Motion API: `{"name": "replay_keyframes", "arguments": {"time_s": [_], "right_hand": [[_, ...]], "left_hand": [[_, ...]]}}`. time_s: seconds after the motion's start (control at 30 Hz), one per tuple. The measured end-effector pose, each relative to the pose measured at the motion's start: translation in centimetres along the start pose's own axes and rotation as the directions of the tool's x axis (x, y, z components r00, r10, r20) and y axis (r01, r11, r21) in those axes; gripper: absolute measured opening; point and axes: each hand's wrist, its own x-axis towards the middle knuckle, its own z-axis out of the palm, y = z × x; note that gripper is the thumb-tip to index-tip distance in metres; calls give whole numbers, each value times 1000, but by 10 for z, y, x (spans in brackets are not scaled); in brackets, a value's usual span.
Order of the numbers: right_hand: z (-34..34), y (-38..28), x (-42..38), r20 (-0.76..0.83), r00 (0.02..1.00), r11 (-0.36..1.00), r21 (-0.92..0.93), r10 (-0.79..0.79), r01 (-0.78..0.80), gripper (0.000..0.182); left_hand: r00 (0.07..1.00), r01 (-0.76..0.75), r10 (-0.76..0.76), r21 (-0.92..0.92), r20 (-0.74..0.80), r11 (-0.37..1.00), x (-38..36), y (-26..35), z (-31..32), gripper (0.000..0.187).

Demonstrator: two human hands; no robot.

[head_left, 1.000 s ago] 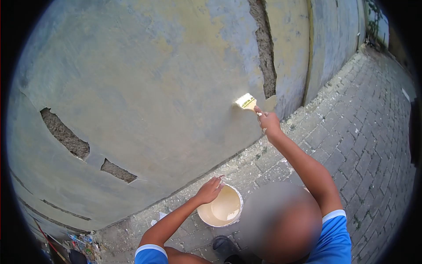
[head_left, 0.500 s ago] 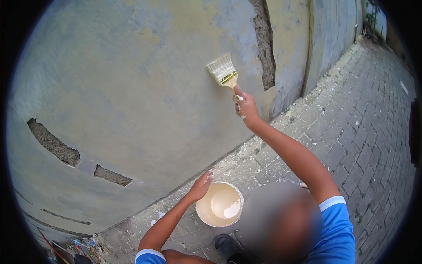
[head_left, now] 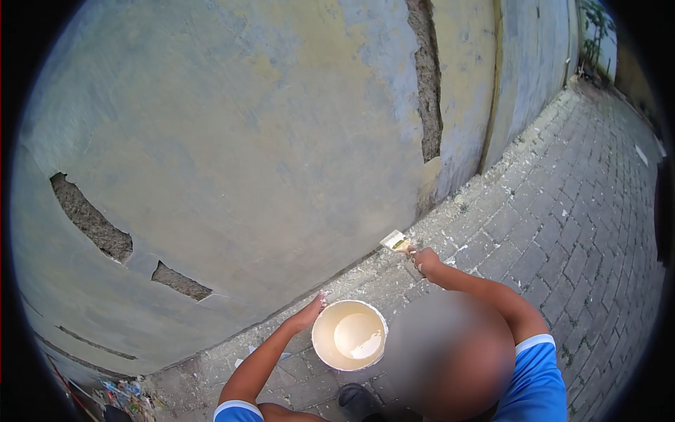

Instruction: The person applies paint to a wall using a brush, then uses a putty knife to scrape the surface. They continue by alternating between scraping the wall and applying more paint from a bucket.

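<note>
My right hand (head_left: 424, 261) is closed round the wooden handle of a wide paintbrush (head_left: 397, 241). Pale paint coats the bristles, which point up and left near the foot of the wall (head_left: 281, 162). My left hand (head_left: 309, 313) is beside the upper left rim of a white bucket (head_left: 320, 341); how its fingers lie against the rim is too small to tell. Cream paint (head_left: 357, 336) lies in the bottom of the bucket.
Grey block paving (head_left: 555, 211) runs along the wall to the upper right, with paint specks near the wall base. Rough broken patches (head_left: 95, 218) mark the plaster. Litter (head_left: 130, 397) lies at the lower left. A dark shoe (head_left: 357, 401) is below the bucket.
My right hand and the brush have moved down from the wall face to near its foot, closer to the bucket. My left hand has shifted slightly down and left.
</note>
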Motion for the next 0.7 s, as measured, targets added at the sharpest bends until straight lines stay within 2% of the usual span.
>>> {"name": "replay_keyframes", "arguments": {"time_s": [0.03,0.07,0.13,0.2,0.23,0.3,0.4,0.43,0.47,0.6,0.63,0.67,0.7], "right_hand": [[-7,-17,-11,9,1000,1000,1,27,-27,47],[-17,-39,-15,81,996,985,168,31,-44,44],[-32,-86,-5,89,985,946,304,-146,113,39],[-75,-163,-59,191,968,858,512,-160,40,29],[-92,-192,-83,174,968,829,556,-181,55,26],[-128,-242,-124,122,955,768,625,-270,138,24],[-177,-307,-154,72,872,640,709,-484,296,37],[-186,-327,-164,-27,861,595,711,-508,374,37],[-194,-338,-166,-33,834,544,743,-551,390,38],[-170,-304,-126,-43,809,519,747,-586,416,39],[-157,-279,-108,-2,871,627,693,-492,356,43],[-141,-247,-86,6,878,693,616,-479,374,48],[-125,-215,-65,55,899,736,596,-435,320,49]], "left_hand": [[1000,22,-22,11,-1,1000,-1,-2,0,75],[998,60,-60,8,7,998,-1,-3,-1,76],[989,146,-146,5,30,989,-11,7,-4,77],[985,108,-118,81,128,991,-9,4,-13,79],[978,84,-104,119,180,989,-6,-3,-17,79],[978,107,-130,144,162,984,7,-23,-22,80],[983,145,-163,179,90,973,-5,-5,-22,81],[982,145,-165,194,90,970,-4,-6,-23,81],[982,144,-166,211,91,967,-2,-8,-25,82],[977,129,-168,258,131,957,5,-12,-30,82],[977,125,-164,266,133,956,5,-11,-30,81],[976,142,-183,286,121,947,5,-8,-30,79],[985,75,-135,440,106,895,1,-4,-31,77]]}}
